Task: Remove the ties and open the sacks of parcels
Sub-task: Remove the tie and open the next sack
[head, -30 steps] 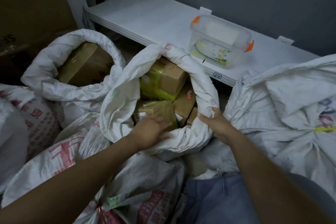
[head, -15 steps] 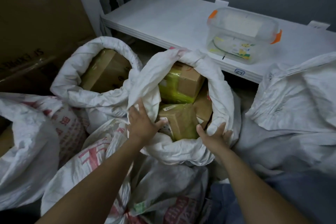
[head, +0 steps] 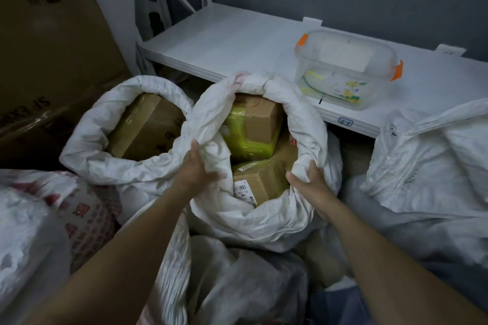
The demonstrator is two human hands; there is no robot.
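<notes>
Open sack: we see a white sack [head: 264, 221] in the middle of the pile, just in front of the shelf, with its mouth rolled down into a thick rim.
Left hand: our left hand [head: 196, 169] grips the left side of that rim, with the fingers curled into the cloth.
Right hand: our right hand [head: 310, 182] grips the right side of the rim, with a fold of cloth bunched in the fist.
Parcels inside: a green-taped box [head: 253, 124] lies at the back of the mouth. A labelled box [head: 264, 179] with a barcode lies nearer us, between our hands.
Second sack: another white sack [head: 111, 163] touches the first on its left. It is also open with a rolled rim, and a brown box [head: 142, 126] shows inside.
Right sack: a third sack [head: 427, 161] lies to the right with its cloth gathered. We cannot tell whether a tie is on it.
Printed sacks: sacks with red print [head: 79, 214] lie at the lower left.
Shelf: a white shelf [head: 237, 39] behind the sacks carries a clear tub [head: 346, 68] with orange clips.
Carton: a large carton [head: 47, 34] stands at the far left.
</notes>
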